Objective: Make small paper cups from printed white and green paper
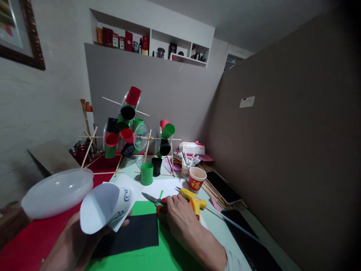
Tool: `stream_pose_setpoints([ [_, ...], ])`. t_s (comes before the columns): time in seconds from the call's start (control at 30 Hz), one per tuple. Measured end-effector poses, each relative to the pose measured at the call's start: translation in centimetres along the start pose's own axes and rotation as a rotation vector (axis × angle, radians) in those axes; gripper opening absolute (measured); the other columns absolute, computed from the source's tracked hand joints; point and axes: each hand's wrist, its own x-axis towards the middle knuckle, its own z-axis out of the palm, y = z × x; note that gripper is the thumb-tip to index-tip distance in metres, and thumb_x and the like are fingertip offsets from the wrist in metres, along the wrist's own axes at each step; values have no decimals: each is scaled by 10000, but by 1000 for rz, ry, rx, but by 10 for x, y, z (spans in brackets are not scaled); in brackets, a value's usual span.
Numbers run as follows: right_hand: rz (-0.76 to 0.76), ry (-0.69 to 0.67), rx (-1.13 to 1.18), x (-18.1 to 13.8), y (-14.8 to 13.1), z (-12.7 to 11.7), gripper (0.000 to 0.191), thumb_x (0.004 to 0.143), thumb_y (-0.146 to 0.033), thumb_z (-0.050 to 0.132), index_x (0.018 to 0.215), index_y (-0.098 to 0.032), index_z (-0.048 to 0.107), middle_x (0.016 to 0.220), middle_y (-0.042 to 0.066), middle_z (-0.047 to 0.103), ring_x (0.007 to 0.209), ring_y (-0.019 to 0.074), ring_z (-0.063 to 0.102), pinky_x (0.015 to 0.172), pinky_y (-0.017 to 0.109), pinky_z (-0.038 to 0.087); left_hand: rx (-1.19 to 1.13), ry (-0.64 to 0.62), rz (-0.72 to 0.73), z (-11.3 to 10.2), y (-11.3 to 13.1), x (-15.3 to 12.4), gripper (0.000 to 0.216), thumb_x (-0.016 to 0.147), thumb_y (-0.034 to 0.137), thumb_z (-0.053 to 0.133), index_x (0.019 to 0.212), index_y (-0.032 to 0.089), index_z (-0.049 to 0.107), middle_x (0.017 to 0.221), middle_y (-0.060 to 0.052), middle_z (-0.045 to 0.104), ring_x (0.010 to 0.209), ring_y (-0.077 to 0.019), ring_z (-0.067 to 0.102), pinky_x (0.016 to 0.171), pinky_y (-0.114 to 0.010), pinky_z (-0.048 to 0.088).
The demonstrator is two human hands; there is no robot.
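My left hand (73,238) is closed around a rolled sheet of white paper (97,207) marked with blue swirls, its wide mouth facing me. My right hand (182,215) lies over the red handles of a pair of scissors (153,198), fingers curled on them; the blades point left. Right beside that hand rests a yellow glue gun (194,197) with a long clear glue stick in its back. Under both hands are a black paper strip (141,231) and a green sheet (166,252).
A stick frame (148,140) carries red, green and black paper cups at the back. Loose green (146,175) and black (156,166) tubes stand before it. A white bowl (59,192) is left; a paper cup (196,180), a pen cup (186,170) and a phone (222,187) are right.
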Motion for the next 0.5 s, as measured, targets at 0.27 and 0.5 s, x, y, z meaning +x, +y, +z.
stream_pose_setpoints([
  [0.27,29,234,263,-1,9,-14,357,844,-21,498,1145,-183,601,1075,156,656,975,304,653,841,450,542,-110,-95,96,15,25,-13,851,638,284,954,1419,214,623,1125,-62,847,1001,-368,797,878,-435,685],
  [0.5,137,141,950,-11,-24,-48,339,990,-389,542,1262,-192,497,794,-14,603,598,144,566,535,251,462,-86,-98,156,23,30,-9,806,630,159,940,1373,295,658,1175,-37,835,955,-338,812,784,-399,706],
])
